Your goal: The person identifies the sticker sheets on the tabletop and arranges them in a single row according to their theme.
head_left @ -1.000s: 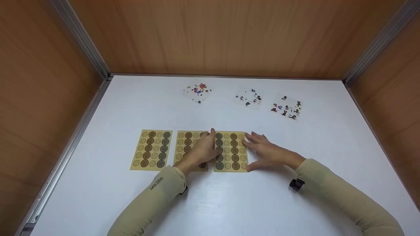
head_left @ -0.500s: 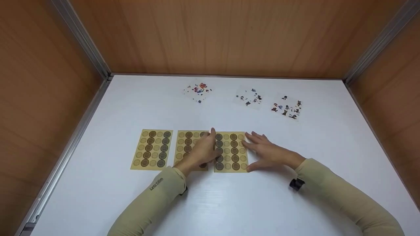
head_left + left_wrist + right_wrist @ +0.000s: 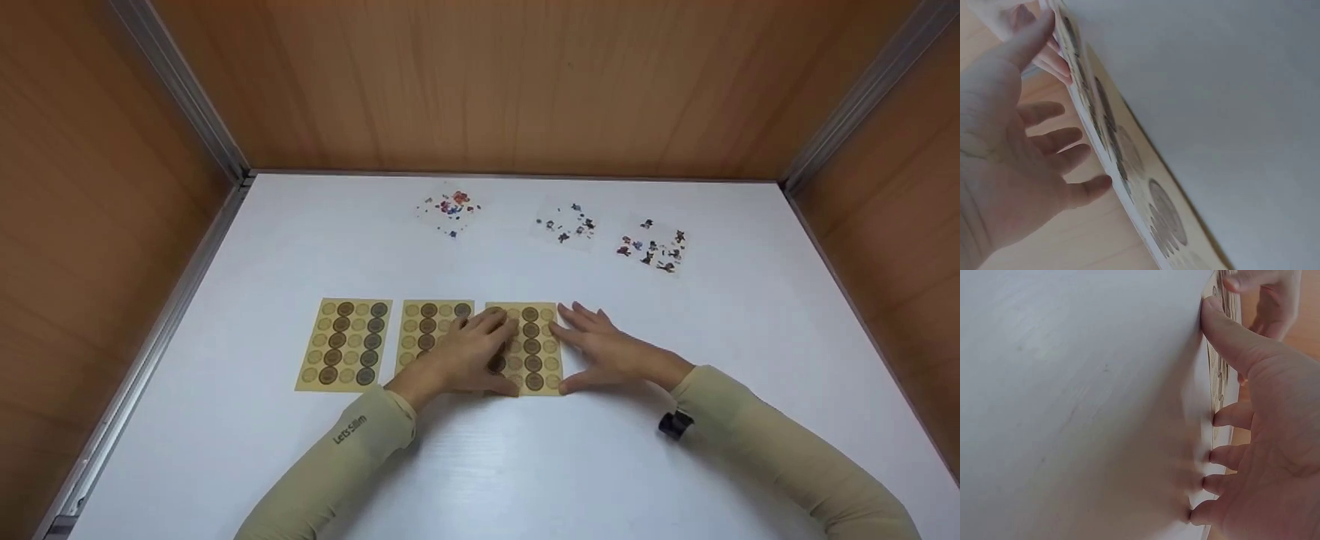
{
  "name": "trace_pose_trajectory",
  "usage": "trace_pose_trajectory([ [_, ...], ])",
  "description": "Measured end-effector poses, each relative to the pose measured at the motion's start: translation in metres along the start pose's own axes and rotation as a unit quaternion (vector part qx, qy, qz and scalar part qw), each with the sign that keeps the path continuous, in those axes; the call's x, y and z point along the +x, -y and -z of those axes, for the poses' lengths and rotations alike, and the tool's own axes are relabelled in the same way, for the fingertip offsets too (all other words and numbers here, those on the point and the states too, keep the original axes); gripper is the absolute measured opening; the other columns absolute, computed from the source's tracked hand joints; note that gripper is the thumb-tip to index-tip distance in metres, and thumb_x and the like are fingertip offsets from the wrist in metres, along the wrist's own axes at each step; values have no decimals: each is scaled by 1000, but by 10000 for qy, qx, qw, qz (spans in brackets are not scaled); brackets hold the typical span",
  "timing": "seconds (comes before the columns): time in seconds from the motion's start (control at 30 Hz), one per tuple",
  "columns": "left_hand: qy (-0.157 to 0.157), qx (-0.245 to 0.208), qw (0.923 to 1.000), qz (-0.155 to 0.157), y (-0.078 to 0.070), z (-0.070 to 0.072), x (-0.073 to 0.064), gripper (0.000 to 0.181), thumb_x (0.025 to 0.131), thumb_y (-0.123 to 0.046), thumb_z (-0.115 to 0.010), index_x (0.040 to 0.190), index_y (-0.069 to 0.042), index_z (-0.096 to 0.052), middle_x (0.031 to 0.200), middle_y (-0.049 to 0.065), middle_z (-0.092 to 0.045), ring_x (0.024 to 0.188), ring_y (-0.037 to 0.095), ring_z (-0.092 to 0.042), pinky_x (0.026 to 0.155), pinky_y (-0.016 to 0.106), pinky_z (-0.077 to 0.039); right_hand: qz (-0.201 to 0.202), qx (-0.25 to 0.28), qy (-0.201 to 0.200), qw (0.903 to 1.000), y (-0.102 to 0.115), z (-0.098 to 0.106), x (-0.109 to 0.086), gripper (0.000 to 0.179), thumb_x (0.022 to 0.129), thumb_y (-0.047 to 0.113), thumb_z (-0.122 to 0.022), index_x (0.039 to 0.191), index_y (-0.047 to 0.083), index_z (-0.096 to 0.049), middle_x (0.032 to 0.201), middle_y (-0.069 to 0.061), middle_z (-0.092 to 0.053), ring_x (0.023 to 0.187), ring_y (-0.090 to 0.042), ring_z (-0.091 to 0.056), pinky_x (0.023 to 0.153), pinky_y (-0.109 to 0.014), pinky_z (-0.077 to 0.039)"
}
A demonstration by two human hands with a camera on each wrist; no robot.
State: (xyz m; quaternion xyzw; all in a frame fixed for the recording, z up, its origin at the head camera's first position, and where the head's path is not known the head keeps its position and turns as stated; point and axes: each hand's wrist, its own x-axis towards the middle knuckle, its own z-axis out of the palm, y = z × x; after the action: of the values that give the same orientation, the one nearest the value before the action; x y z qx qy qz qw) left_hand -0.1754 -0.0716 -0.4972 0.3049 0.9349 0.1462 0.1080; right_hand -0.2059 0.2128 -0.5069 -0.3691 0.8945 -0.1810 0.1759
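Note:
Three tan sheets printed with rows of round stickers lie side by side: the left sheet, the middle sheet and the right sheet. My left hand is spread palm down, overlapping the middle sheet and the left part of the right one. Its thumb reaches to the near edge of the right sheet. My right hand has its fingers spread along that sheet's right edge, thumb at the near corner. In the right wrist view its fingertips meet the tabletop beside the sheet.
Farther back on the white table lie three clear sheets with small colourful figures: one at left, one in the middle and one at right. Wooden panels stand behind and at both sides.
My left hand has turned from edge-on in the gap between the middle and right sheets to palm down, shifting right over the right sheet. The right hand keeps its place.

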Motion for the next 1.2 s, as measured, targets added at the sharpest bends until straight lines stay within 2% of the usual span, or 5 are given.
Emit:
trace_pose_trajectory([
  [0.4,299,42,9995,-24,7,3,-3,111,75,-72,-75,159,-13,-33,162,14,-32,151,33,-24,119,68,-10,27,49,16,10000,1,1,1,110,78,63,-78,158,5,-31,166,-23,-9,153,-44,-5,120,-66,-3],
  [0.63,167,-457,9986,207,16,28,2,89,93,-57,-67,160,-11,-31,165,16,-25,152,35,-19,122,59,-16,-41,391,-410,9984,4,22,12,102,85,56,-76,159,2,-28,165,-25,-14,151,-47,-12,121,-63,-9],
  [0.8,-312,-861,9932,717,41,60,18,81,99,-45,-63,162,-12,-24,166,17,-23,152,35,-22,122,54,-21,-393,748,-911,9922,13,44,37,103,88,56,-73,161,5,-21,167,-19,-13,153,-41,-12,122,-57,-16],
  [0.93,-660,-725,9884,1161,71,81,34,77,101,-43,-60,162,-12,-23,165,18,-23,152,35,-22,123,51,-21,-649,967,-1201,9859,18,55,72,109,88,61,-71,162,4,-15,168,-17,-11,154,-35,-11,124,-50,-15],
  [1.2,-457,-412,9775,2018,126,106,55,70,107,-48,-40,162,-7,-22,168,17,-14,155,34,-6,125,51,-14,-1107,1047,-1194,9811,26,58,144,115,86,70,-65,163,8,-7,169,-16,1,155,-32,1,125,-49,-8],
])
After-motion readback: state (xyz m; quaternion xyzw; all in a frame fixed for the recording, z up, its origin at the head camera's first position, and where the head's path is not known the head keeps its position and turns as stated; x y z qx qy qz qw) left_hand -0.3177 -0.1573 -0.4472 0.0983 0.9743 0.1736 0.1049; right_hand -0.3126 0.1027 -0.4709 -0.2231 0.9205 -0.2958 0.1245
